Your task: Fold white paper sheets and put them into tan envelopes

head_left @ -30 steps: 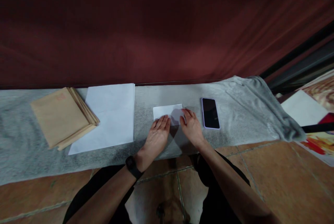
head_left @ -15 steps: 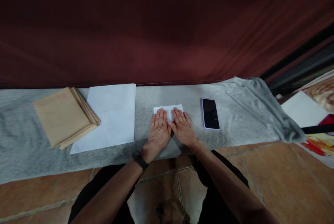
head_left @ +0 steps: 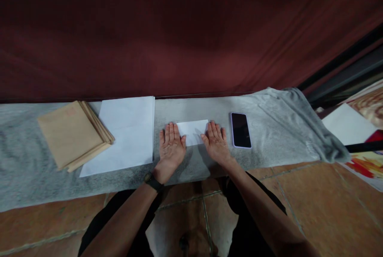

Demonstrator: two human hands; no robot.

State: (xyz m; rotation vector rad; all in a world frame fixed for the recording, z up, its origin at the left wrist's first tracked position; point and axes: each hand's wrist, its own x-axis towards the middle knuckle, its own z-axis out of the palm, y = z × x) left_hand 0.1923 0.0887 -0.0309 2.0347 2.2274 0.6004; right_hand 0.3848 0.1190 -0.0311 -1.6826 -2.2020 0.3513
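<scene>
A small white rectangle of paper [head_left: 194,132], which looks folded, lies flat on a grey cloth [head_left: 191,109]. My left hand [head_left: 172,145] rests palm down at its left edge, fingers stretched out and the thumb close to the paper's lower left corner. At the right edge my right hand [head_left: 217,144] also lies flat, its fingers pointing away from me and its thumb at the paper. Neither hand grips anything. Most of the paper shows between them; its side edges are partly covered by the hands.
Large white sheets [head_left: 125,133] lie to the left, partly under a stack of brown envelopes [head_left: 70,133]. On the right is a phone [head_left: 241,130] with a purple case. A dark red curtain [head_left: 179,49] hangs behind, and tiled floor [head_left: 323,201] shows below.
My hands have slid apart from the middle of the small paper to its left and right edges, uncovering its centre. The paper stays in about the same place.
</scene>
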